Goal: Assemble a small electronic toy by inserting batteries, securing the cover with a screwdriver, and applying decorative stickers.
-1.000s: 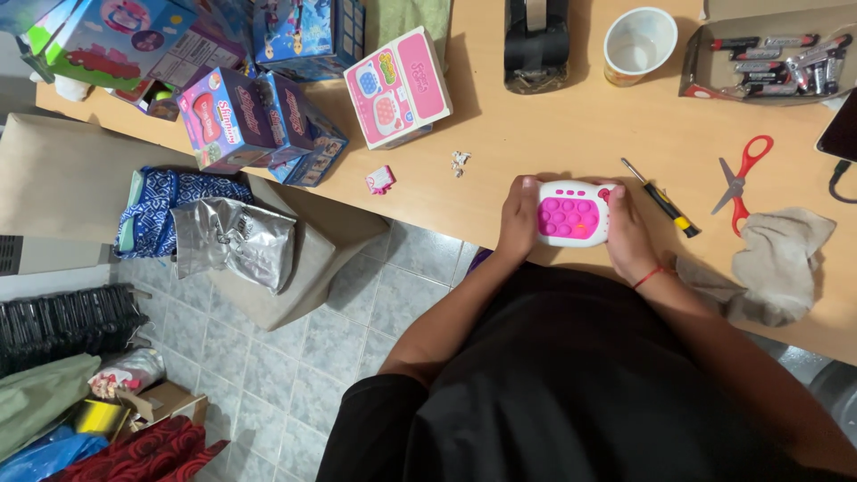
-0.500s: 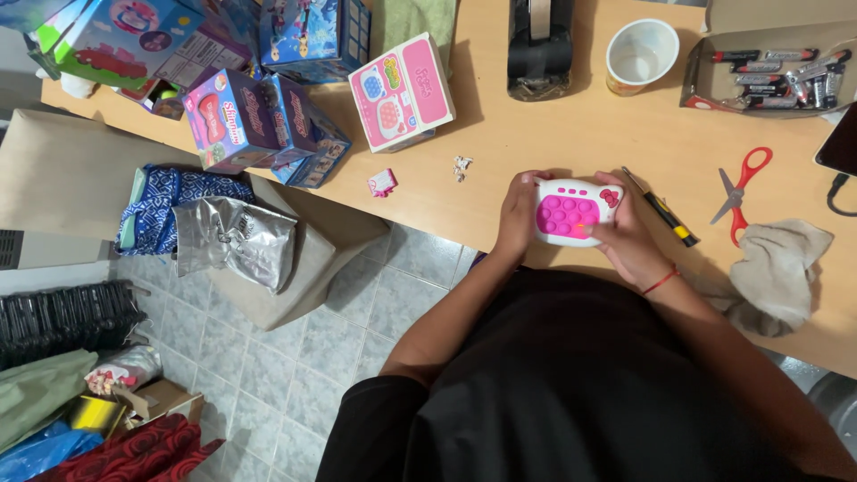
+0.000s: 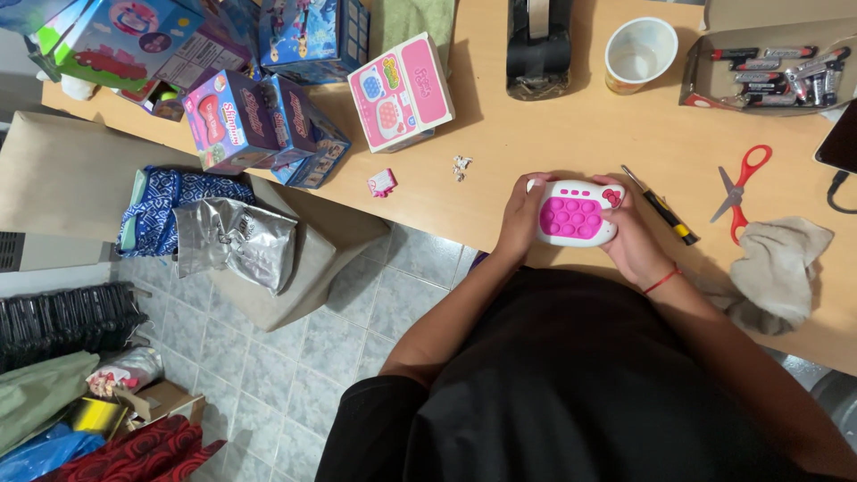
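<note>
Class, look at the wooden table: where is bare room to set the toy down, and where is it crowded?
Bare wood lies between the tape dispenser and the toy, and between the cup and the scissors. The boxes crowd the far left; the screwdriver and cloth crowd the right hand.

Light wood table [image 3: 553, 134] runs across the top over a pale grey tiled floor [image 3: 295, 384], with a tan cushioned seat [image 3: 80, 178] tucked at its left end and bags and cloth piled in the bottom-left corner, all evenly lit.
</note>
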